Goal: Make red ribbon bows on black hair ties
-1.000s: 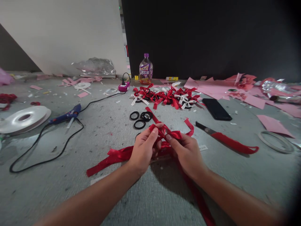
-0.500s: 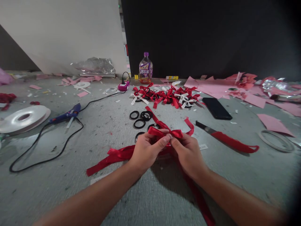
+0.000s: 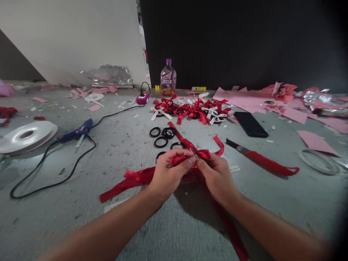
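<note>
Both hands meet near the middle of the view around a red ribbon bow point(image 3: 203, 154). My left hand point(image 3: 170, 170) pinches the left loop between thumb and fingers. My right hand point(image 3: 217, 174) is closed on the bow's right side, its thumb tip close to the left thumb at the centre. Loose red ribbon strips point(image 3: 138, 178) lie left of and beneath the hands; another tail point(image 3: 231, 232) hangs toward the bottom edge. Just beyond are several black hair ties point(image 3: 161, 141), some partly hidden by my left hand.
A pile of red and white bows point(image 3: 190, 110) lies ahead, with a bottle point(image 3: 168, 78) behind it. To the right are a phone point(image 3: 250, 124) and a red-handled knife point(image 3: 266, 162). Leftward lie a corded glue gun point(image 3: 74, 133) and a white ribbon spool point(image 3: 40, 132). Pink paper point(image 3: 244, 103) is scattered behind.
The left loop of the bow has shifted slightly lower, with my left fingertips now curled over its top. My right hand has barely moved.
</note>
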A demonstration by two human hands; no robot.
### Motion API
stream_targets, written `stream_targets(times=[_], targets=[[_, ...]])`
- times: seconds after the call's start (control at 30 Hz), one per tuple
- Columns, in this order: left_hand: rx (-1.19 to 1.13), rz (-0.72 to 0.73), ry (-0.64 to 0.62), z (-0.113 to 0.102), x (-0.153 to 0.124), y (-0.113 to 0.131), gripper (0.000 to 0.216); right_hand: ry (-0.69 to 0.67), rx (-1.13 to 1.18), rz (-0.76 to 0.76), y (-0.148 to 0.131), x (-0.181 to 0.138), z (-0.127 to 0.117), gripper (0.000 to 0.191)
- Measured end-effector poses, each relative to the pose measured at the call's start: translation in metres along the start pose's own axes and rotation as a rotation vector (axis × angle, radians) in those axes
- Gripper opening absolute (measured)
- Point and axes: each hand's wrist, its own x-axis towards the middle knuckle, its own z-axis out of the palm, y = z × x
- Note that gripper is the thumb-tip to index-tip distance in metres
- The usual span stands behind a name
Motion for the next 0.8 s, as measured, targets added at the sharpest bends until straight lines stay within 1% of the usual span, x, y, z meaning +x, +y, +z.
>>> stream_targets(times=[0.3, 0.53, 0.7, 0.8], targets=[[-0.056, -0.051, -0.010, 0.0007, -0.0018, -0.0011, 0.018, -0.003, -0.010, -0.009, 0.0015, 0.0014, 0.0009, 0.017], [-0.046, -0.081, 0.011, 0.0002, -0.0009, -0.0006, 0.022, 0.003, -0.036, 0.005, 0.0021, 0.0005, 0.0004, 0.018], [-0.060, -0.108, 0.021, 0.0002, -0.0012, -0.0016, 0.021, -0.005, -0.009, 0.034, 0.0018, 0.0002, 0.0015, 0.019], [-0.073, -0.116, 0.032, 0.0003, -0.0015, -0.0015, 0.020, -0.001, -0.007, 0.025, 0.0020, 0.0000, 0.0020, 0.020]])
